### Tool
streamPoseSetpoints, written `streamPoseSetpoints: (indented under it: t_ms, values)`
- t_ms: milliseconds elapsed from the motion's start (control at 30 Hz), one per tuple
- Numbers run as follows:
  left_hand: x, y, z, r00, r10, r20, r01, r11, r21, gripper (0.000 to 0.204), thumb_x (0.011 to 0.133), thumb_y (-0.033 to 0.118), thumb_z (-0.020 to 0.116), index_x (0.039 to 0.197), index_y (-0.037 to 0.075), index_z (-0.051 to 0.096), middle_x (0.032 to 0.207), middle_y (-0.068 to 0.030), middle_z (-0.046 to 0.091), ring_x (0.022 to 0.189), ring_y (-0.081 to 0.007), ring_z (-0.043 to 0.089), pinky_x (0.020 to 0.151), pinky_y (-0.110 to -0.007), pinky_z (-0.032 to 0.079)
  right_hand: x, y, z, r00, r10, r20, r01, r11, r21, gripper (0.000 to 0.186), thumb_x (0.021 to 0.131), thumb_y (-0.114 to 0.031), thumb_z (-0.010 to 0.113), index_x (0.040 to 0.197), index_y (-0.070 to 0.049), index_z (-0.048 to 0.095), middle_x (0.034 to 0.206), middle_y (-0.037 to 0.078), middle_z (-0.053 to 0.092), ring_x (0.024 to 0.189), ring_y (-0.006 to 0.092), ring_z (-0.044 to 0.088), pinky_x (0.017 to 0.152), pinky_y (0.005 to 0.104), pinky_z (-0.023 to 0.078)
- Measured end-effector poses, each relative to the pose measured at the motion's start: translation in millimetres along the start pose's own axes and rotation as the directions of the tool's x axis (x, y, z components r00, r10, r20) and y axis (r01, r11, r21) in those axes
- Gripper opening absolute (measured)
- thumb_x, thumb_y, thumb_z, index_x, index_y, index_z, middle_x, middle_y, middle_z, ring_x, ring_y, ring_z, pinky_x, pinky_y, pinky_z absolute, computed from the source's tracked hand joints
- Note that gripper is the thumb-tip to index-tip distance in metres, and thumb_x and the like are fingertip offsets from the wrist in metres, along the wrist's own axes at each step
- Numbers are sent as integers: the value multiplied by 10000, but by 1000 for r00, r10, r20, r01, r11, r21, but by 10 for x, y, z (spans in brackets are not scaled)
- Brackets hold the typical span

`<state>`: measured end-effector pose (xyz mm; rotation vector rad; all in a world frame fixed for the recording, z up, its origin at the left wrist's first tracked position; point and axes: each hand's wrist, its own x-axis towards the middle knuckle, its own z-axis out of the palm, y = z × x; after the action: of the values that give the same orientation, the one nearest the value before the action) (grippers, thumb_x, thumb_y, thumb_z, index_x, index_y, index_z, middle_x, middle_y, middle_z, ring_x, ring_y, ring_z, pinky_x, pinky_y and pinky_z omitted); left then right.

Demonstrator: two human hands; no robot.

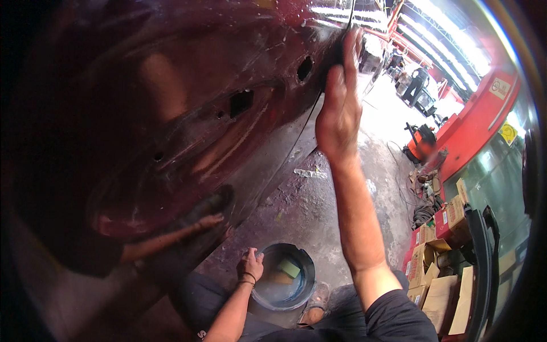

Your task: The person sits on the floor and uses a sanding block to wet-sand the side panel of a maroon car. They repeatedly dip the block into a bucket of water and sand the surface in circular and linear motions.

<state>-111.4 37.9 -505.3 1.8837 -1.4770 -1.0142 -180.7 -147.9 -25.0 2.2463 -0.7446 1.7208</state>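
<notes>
A dark red car panel, glossy and wet, fills the upper left. It has several holes, among them a square one and an oval one. My right hand is raised along the panel's edge, fingers stretched out and slightly blurred; what lies under its palm is hidden. Low down, my left hand is beside the rim of a dark bucket, its fingers curled around a small greyish thing I cannot make out. Cloudy water stands in the bucket, with a yellow-green sponge in it.
My sandalled foot is beside the bucket on stained concrete. Cardboard boxes and a black trim piece line the right side. Farther off are an orange-and-black machine, a red wall and a person.
</notes>
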Motion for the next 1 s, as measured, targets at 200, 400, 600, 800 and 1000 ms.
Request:
streamPoseSetpoints:
  t_ms: [200,400,600,800,1000]
  values:
    - [103,-209,78,998,36,-44,-37,999,-16,392,1021,380,653,1304,112,611,1207,-206,724,1106,-434,694,918,-526,548,-977,-21,196,994,86,68,-86,996,9,634,1116,-263,449,1692,-71,263,1762,220,198,1644,413,106,1297,563,44]
    - [23,-51,78,999,36,5,-36,999,-26,396,1019,381,652,1302,106,618,1210,-220,725,1109,-437,693,926,-527,546,165,-29,-5,999,-32,-35,31,999,-26,624,1146,-319,389,1695,-61,240,1747,219,242,1641,390,142,1310,476,80]
    - [75,-144,14,999,25,-33,-25,1000,-18,408,1011,420,644,1306,139,627,1189,-221,735,1098,-447,700,908,-540,550,-7,962,45,992,118,-44,-121,990,-70,639,1166,-380,297,1684,-11,233,1766,191,199,1648,300,137,1324,402,102]
    - [53,-185,55,999,37,-34,-36,999,27,399,1012,417,635,1304,145,631,1172,-235,737,1079,-465,704,900,-552,552,49,803,38,970,220,-105,-223,975,-22,614,1169,-381,310,1692,-65,243,1769,156,210,1644,337,134,1306,500,58]
    - [9,-122,-141,1000,5,-31,-3,997,77,407,1017,421,627,1309,137,629,1184,-238,733,1067,-467,708,901,-560,550,113,540,93,983,163,-80,-163,987,-1,602,1164,-414,295,1699,-139,278,1771,114,237,1650,287,156,1284,598,-42]
